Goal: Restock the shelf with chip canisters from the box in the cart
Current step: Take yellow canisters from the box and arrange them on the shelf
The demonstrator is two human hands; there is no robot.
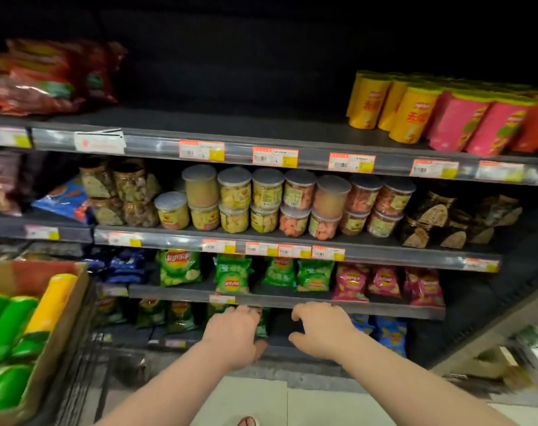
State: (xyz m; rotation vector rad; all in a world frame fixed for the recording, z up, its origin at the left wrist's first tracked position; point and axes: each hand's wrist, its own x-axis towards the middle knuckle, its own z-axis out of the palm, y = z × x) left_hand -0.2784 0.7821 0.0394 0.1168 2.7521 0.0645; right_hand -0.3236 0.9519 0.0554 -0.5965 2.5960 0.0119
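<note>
Head view: canisters [51, 302] in box [3, 276] on their sides, long axes toward shelf [261, 124].

Cardboard box [57, 342] in wire cart [77, 379], top open, green chip canisters [15, 321] lying on sides inside box, one yellow canister [51, 302] lying along box's rt wall, top shelf [231, 124] above & rt of box, yellow canisters [412, 113] & pink canisters [458, 121] upright at shelf end far from box
</note>
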